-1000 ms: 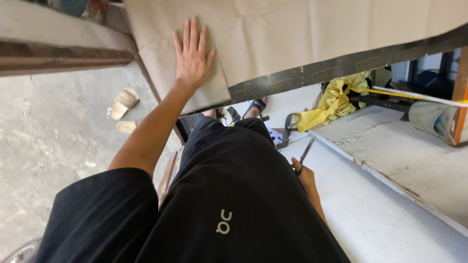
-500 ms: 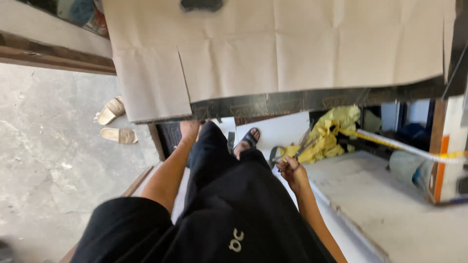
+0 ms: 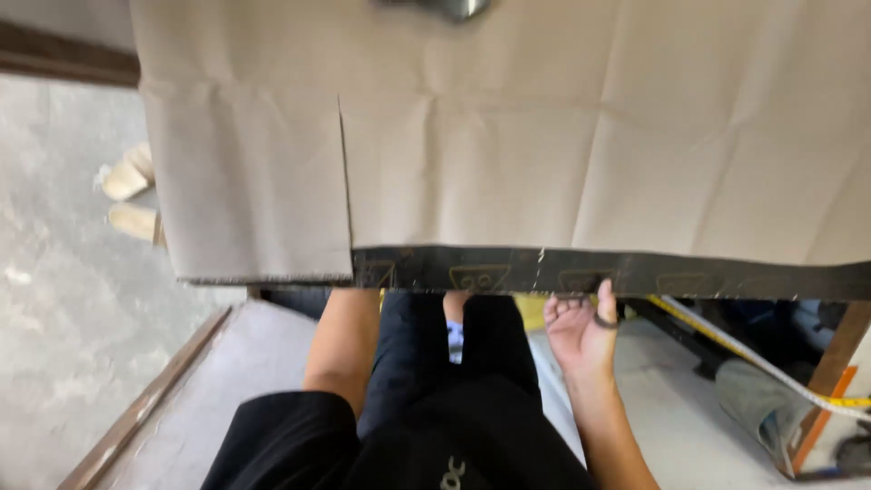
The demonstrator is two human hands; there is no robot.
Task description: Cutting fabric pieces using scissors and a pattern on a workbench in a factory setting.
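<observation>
Right hand at the dark sheet's edge
Right hand (image 3: 581, 331) curls its fingers around scissor handles (image 3: 606, 319) below the brown paper (image 3: 544, 145); a tilted blade could snag it. Left hand hidden, state unknowable.

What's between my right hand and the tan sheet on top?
In the head view, a dark strip along the table's edge lies between the right hand and the creased tan sheet; the thumb touches that strip.

right hand (image 3: 581, 331) grips dark strip (image 3: 635, 272) under creased brown paper (image 3: 508, 154).
</observation>
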